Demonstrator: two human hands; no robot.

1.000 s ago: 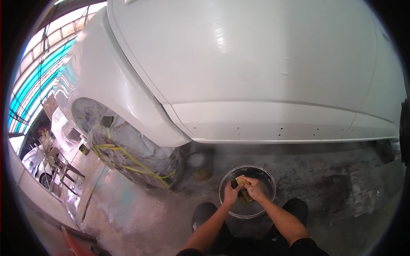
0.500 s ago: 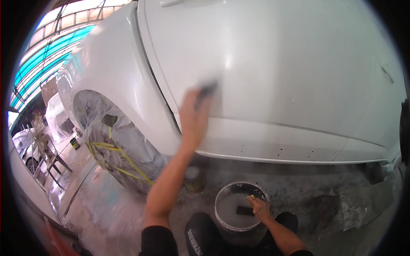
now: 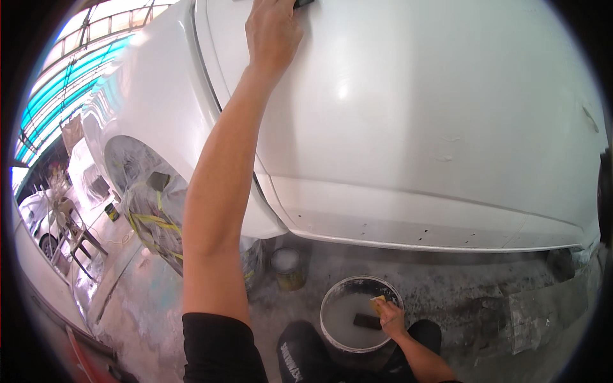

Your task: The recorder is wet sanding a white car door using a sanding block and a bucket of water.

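My left hand (image 3: pixel 274 35) is raised high against the white car door (image 3: pixel 357 127), its fingers closed on a dark sanding block (image 3: pixel 305 3) that is partly cut off by the upper edge of the picture. Down by my knees, my right hand (image 3: pixel 393 319) grips a yellow sponge (image 3: pixel 378 305) over a round bucket (image 3: pixel 324 319). Cloudy grey water fills part of the bucket. A dark rectangular block (image 3: pixel 366 320) lies in it, beside my right fingers.
Left of the door is a white fender (image 3: pixel 153 83), its wheel covered in plastic with yellow tape (image 3: pixel 153 220). A can (image 3: pixel 288 271) stands beneath the car's edge. Further left are a chair (image 3: pixel 78 236) and a covered white shape (image 3: pixel 83 167). Flat sheeting (image 3: pixel 549 313) lies at right.
My left hand has moved up the door with the dark block. The right hand stays at the bucket, with more of the yellow sponge now showing.
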